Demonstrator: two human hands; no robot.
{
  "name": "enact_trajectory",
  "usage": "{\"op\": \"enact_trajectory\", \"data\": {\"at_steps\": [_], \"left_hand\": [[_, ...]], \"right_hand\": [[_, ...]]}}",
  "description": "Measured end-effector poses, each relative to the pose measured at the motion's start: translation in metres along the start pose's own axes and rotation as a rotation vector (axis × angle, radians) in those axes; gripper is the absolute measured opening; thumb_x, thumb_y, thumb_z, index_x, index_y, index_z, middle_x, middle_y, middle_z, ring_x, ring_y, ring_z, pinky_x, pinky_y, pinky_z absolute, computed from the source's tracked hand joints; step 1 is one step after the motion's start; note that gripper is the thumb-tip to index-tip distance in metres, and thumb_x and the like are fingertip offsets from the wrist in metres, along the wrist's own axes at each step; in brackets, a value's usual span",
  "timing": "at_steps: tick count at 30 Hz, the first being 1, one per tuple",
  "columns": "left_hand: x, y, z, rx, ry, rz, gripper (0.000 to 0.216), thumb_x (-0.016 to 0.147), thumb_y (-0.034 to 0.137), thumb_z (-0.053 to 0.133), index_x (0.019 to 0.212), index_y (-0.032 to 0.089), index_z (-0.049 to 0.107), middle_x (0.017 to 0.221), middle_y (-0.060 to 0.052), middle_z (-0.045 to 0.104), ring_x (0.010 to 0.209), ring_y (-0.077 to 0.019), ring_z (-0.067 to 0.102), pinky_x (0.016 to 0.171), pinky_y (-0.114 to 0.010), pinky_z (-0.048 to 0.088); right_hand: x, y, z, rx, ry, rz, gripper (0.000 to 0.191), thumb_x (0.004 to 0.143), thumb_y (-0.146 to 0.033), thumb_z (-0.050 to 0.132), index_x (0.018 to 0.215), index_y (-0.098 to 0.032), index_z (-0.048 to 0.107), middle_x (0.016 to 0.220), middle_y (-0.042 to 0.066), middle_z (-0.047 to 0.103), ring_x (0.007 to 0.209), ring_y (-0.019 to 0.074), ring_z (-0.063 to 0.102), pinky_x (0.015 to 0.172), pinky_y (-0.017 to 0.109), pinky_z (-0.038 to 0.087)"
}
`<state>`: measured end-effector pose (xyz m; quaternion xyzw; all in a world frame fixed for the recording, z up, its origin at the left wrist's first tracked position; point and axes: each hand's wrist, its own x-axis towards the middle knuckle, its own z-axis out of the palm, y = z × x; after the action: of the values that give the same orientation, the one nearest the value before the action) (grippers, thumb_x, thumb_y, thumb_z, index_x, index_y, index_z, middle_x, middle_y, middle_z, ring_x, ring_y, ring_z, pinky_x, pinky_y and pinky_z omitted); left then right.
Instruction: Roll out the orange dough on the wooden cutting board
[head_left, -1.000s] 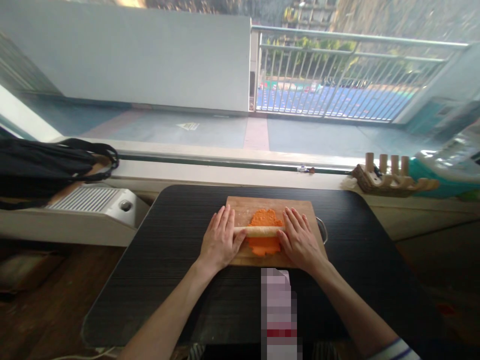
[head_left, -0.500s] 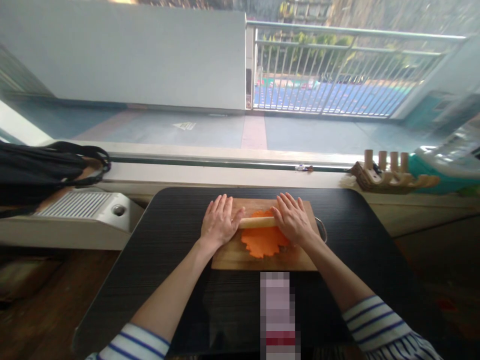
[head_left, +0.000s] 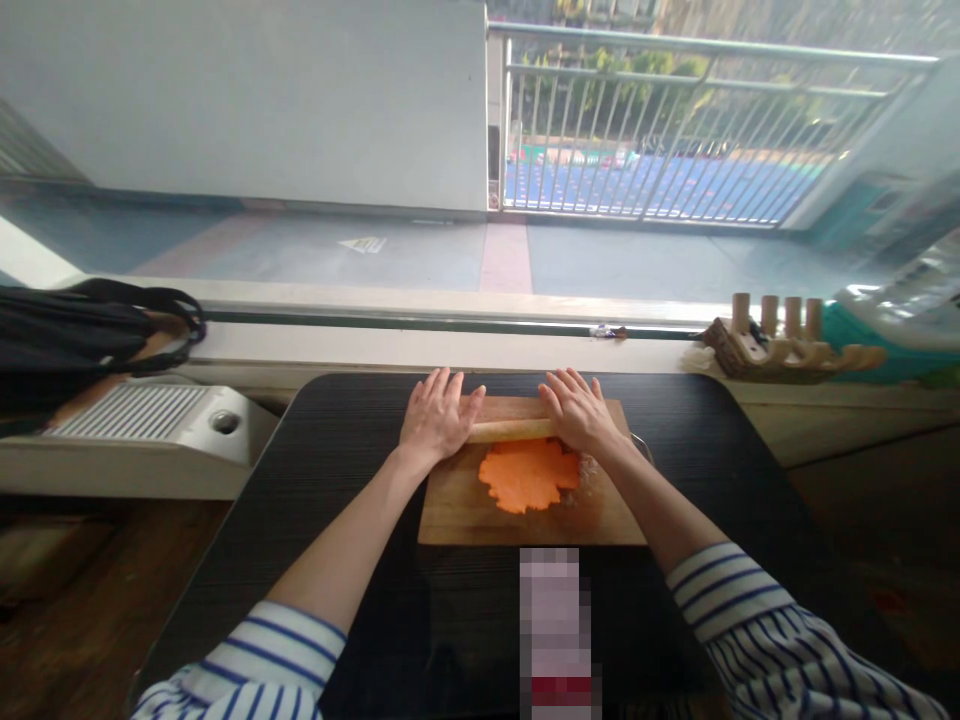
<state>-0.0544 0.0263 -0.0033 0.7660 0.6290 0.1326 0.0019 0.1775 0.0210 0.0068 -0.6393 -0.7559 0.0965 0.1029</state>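
Note:
On a wooden board (head_left: 465,515) lies a flat orange sheet of dough or clay (head_left: 527,475) with a ragged edge. A pale wooden rolling pin (head_left: 510,431) runs crosswise at the sheet's far edge, its ends hidden under my hands. My left hand (head_left: 441,415) rests palm down on the pin's left end, fingers stretched forward and thumb apart. At the right end my right hand (head_left: 579,410) lies the same way, fingers extended and not wrapped around the pin. Both hands are open and press from above.
The board sits on a black table (head_left: 337,480) with rounded corners. Behind it, a window sill (head_left: 420,347) carries a wooden rack with pegs (head_left: 787,345) at the right. A black bag (head_left: 82,325) and a white vented unit (head_left: 150,425) stand left. A cord loop (head_left: 643,450) shows beside the board.
Both hands have pushed the rolling pin forward, away from me, from over the orange sheet to its far edge. More of the sheet shows now.

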Motion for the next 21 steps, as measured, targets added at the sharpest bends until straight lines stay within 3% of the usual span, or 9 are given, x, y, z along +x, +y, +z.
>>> {"op": "enact_trajectory", "data": {"at_steps": [7, 12, 21], "left_hand": [[0.011, -0.003, 0.005, 0.009, 0.092, 0.027, 0.07, 0.095, 0.056, 0.017, 0.123, 0.006, 0.057, 0.132, -0.02, 0.055, 0.129, -0.0284, 0.045, 0.108, -0.044, 0.033], [0.016, -0.002, 0.004, 0.011, 0.144, 0.05, 0.067, 0.096, 0.052, 0.019, 0.117, 0.005, 0.061, 0.124, -0.021, 0.06, 0.123, -0.0278, 0.051, 0.107, -0.041, 0.036], [-0.005, 0.004, -0.001, 0.024, 0.097, 0.04, 0.066, 0.095, 0.054, 0.023, 0.123, 0.006, 0.058, 0.133, -0.02, 0.054, 0.129, -0.0298, 0.045, 0.108, -0.047, 0.033]], "right_hand": [[0.016, 0.0, -0.001, -0.007, -0.003, 0.009, 0.048, 0.1, -0.041, 0.021, 0.133, -0.02, 0.048, 0.148, 0.01, 0.041, 0.141, 0.0278, 0.026, 0.111, 0.06, 0.018], [0.017, -0.001, -0.003, 0.0, 0.01, -0.008, 0.044, 0.1, -0.038, 0.022, 0.124, -0.021, 0.054, 0.14, 0.009, 0.05, 0.137, 0.0267, 0.033, 0.11, 0.06, 0.021], [-0.004, 0.0, 0.004, 0.001, 0.059, -0.033, 0.046, 0.1, -0.04, 0.025, 0.133, -0.02, 0.05, 0.143, 0.009, 0.047, 0.139, 0.0248, 0.031, 0.112, 0.057, 0.019]]}}
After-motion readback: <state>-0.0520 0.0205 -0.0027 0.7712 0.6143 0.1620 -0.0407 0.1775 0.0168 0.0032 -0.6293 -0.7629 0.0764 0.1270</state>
